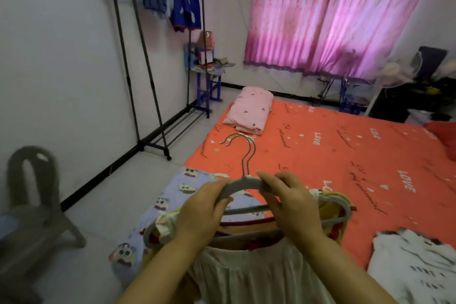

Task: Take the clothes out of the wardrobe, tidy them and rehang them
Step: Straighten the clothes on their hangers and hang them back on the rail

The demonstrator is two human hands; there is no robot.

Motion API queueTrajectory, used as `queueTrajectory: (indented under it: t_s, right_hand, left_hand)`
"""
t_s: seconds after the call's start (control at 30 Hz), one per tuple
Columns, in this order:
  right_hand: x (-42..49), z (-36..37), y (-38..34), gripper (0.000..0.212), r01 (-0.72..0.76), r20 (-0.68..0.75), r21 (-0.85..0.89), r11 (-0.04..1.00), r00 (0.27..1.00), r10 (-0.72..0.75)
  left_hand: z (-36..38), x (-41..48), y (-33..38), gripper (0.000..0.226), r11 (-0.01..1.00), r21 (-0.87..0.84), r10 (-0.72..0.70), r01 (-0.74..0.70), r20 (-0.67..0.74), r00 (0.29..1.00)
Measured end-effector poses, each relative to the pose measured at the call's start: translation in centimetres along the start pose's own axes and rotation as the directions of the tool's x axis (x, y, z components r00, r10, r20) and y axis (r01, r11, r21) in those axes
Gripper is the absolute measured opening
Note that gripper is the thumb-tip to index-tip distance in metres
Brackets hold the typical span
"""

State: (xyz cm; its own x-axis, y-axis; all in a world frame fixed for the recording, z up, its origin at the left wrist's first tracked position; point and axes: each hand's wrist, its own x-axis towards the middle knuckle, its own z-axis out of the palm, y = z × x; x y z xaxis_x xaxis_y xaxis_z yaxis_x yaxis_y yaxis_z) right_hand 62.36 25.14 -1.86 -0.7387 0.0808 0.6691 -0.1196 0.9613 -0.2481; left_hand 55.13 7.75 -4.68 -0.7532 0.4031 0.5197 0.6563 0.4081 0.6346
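Two grey hangers [246, 181] with metal hooks are held together over the bed's near corner. My left hand [202, 210] grips their left shoulder and my right hand [286, 200] grips the right shoulder near the neck. A cream and yellow garment with red trim [246, 276] hangs from them toward me. Under it lies a lilac cartoon-print cloth [177, 190]. A black clothes rack [153, 76] stands by the left wall with two blue garments [172, 0] draped over its top bars.
The bed has an orange "LOVE" sheet [345, 155] with a pink folded bundle [249, 110] at its far end and a white printed shirt [414, 261] at the near right. A grey plastic chair [32, 195] stands at the left. A small blue table [207, 74] sits beyond the rack.
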Motion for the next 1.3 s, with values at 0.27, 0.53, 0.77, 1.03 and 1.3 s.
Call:
queueTrajectory:
  t_s: [0.27, 0.53, 0.77, 1.03, 1.3]
  right_hand:
    - [0.7, -0.5, -12.2, 0.048, 0.065, -0.022, 0.041, 0.997, 0.998, -0.064]
    - [1.5, 1.3, -17.1, 0.056, 0.083, -0.045, 0.089, 0.993, 0.996, -0.079]
    - [3.7, 4.4, -16.9, 0.062, 0.117, -0.064, 0.083, 0.990, 0.992, -0.112]
    - [8.5, 10.0, -11.7, 0.058, 0.022, -0.025, 0.036, 0.999, 0.999, -0.021]
    - [13.2, 16.3, -5.2, 0.055, -0.054, -0.004, -0.065, 0.996, 0.999, 0.053]
  left_hand:
    - [-12.9, -3.6, -0.6, 0.039, 0.990, 0.101, 0.112, -0.100, -0.115, 0.987]
    - [-20.0, -3.3, -1.8, 0.034, 0.932, 0.255, 0.292, -0.258, -0.104, 0.951]
    - [-21.0, -0.4, -4.9, 0.034, 0.930, 0.234, 0.311, -0.282, -0.097, 0.945]
    - [-16.5, 7.1, -11.1, 0.038, 0.953, 0.139, 0.280, -0.270, -0.059, 0.958]
    - [-10.3, 15.2, -16.9, 0.038, 0.965, 0.105, 0.237, -0.239, 0.030, 0.971]
